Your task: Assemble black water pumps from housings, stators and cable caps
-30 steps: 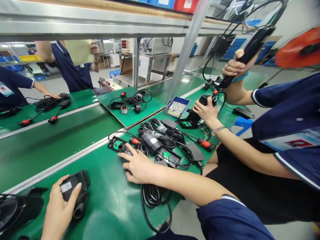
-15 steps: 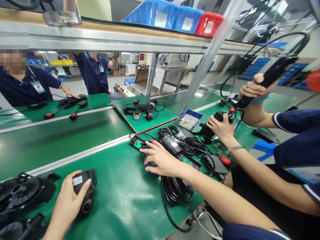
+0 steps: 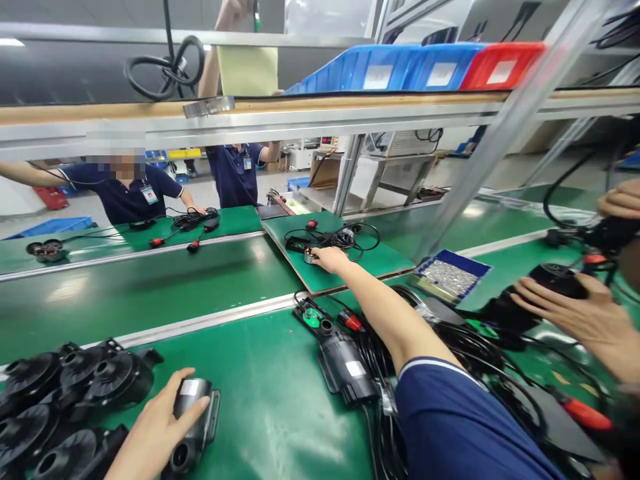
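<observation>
My left hand (image 3: 157, 423) is wrapped round a black pump body (image 3: 194, 419) with a white label, resting on the green bench at the bottom left. My right arm stretches forward over the cable pile. My right hand (image 3: 331, 259) lies on a green board (image 3: 385, 261) on the conveyor, fingers curled on a small round metal part (image 3: 311, 254). Black cables with a red plug (image 3: 345, 235) lie on that board just beyond the hand.
Several black fan-shaped covers (image 3: 70, 397) are piled at the left. A black pump (image 3: 347, 363), a green circuit board (image 3: 313, 316) and tangled cables lie under my arm. A blue screw tray (image 3: 449, 273) stands right. A co-worker's hand (image 3: 575, 310) holds a black device. Two people work across the belt (image 3: 150, 287).
My right hand left the parts near me and reached forward onto the board on the conveyor. The view lifted and swung left. My left hand kept its hold on the pump body.
</observation>
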{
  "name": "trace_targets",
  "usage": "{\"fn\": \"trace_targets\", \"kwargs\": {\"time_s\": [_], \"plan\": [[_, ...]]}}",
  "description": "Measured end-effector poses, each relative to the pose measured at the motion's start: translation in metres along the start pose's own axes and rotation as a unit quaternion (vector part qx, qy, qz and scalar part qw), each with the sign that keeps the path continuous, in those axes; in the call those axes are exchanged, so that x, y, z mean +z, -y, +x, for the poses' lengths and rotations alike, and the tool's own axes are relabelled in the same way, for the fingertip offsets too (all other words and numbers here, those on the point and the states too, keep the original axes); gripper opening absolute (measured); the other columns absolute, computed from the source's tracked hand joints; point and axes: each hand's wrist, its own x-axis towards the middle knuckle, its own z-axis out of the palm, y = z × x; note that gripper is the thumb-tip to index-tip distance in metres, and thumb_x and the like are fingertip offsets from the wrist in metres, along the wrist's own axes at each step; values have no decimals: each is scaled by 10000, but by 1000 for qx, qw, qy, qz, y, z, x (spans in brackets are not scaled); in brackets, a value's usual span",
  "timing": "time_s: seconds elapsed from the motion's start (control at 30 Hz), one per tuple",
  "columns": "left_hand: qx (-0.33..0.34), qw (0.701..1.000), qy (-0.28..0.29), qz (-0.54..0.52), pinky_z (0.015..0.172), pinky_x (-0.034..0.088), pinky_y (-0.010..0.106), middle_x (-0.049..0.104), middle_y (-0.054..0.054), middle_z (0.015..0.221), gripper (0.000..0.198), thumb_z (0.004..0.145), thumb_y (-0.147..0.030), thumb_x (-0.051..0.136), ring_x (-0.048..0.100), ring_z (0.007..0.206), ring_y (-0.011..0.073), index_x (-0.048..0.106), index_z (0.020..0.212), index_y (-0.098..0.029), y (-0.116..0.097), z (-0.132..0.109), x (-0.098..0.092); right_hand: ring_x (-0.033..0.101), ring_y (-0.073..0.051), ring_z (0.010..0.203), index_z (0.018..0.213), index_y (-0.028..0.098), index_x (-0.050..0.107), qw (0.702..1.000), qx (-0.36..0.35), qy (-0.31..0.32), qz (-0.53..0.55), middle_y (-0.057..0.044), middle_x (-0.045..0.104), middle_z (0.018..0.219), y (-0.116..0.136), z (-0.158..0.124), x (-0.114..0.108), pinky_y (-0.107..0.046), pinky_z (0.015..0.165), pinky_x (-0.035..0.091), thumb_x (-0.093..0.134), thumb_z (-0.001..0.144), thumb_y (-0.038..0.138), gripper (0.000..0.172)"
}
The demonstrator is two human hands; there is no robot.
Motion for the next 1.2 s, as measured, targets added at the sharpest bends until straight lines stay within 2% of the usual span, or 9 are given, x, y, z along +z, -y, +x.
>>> {"fn": "trace_targets", "kwargs": {"time_s": [0.1, 0.33, 0.53, 0.63, 0.7, 0.77, 0.97, 1.07, 1.2], "plan": [[13, 1000, -15, -12, 681, 498, 339, 709, 0, 810, 503, 849, -664, 502, 603, 592, 217, 608, 1138, -266, -9, -6, -1, 676, -234, 1039, 1231, 165, 645, 1000, -13, -19, 16, -98, 681, 1193, 11, -5, -4, -456, 941, 549, 622, 1008, 381, 312], [18, 999, 33, -20, 698, 536, 360, 732, 21, 917, 563, 875, -697, 452, 626, 592, 207, 590, 1222, -275, 6, -2, -3, 665, -285, 1117, 1232, 174, 656, 988, -76, -111, 74, -120, 697, 1249, 40, -64, -59, -398, 976, 514, 555, 1018, 283, 260], [111, 980, -123, -113, 1116, 410, 558, 525, 158, 1477, 781, 757, -689, 671, 555, 1299, 373, 517, 1376, -238, -29, 7, 0, 680, -226, 1099, 1186, 215, 690, 977, -159, -90, 110, -62, 712, 1220, 99, -127, -72, -321, 961, 527, 603, 1007, 303, 218], [101, 937, 47, -332, 1047, 490, 507, 447, 174, 1542, 856, 801, -626, 716, 623, 1230, 327, 349, 1502, -298, -92, 30, 11, 685, -220, 1092, 1227, 248, 687, 972, -195, -58, 119, -55, 689, 1266, 133, -145, -61, -314, 931, 540, 623, 999, 295, 242], [16, 864, 170, -473, 903, 574, 437, 546, 164, 1442, 728, 820, -618, 718, 720, 996, 257, 441, 1421, -313, -134, 52, 25, 694, -216, 1067, 1225, 241, 688, 969, -210, -42, 125, -65, 691, 1254, 149, -154, -52, -312, 913, 547, 622, 996, 260, 239], [-26, 814, 199, -544, 756, 591, 312, 677, 119, 1180, 490, 857, -558, 710, 714, 785, 165, 574, 1199, -235, -164, 74, 40, 692, -214, 1070, 1211, 238, 693, 964, -232, -31, 129, -68, 696, 1236, 154, -157, -47, -312, 915, 548, 621, 992, 247, 230], [-45, 817, 151, -554, 505, 487, 160, 648, 1, 801, 186, 899, -304, 691, 642, 577, 93, 549, 939, -190, -178, 94, 56, 417, -295, 1440, 1516, 217, 432, 988, -60, -59, 126, -132, 490, 1526, 51, -110, -65, -492, 1209, 304, 643, 949, 296, 611], [-56, 823, 145, -546, 489, 492, 165, 649, 4, 781, 188, 873, -255, 717, 654, 580, 106, 564, 955, -181, -173, 86, 52, 297, -444, 1479, 1537, 106, 395, 995, 11, 11, 101, -243, 416, 1551, -18, -66, -63, -592, 1211, 242, 930, 615, 307, 1085], [-69, 821, 128, -553, 496, 509, 169, 666, 25, 819, 178, 881, -244, 710, 673, 603, 113, 570, 960, -167, -168, 77, 50, 442, -428, 1402, 1538, 130, 413, 987, 42, 127, 87, -210, 502, 1501, -56, -21, -40, -502, 1171, 365, 993, 438, 416, 1276]]}}
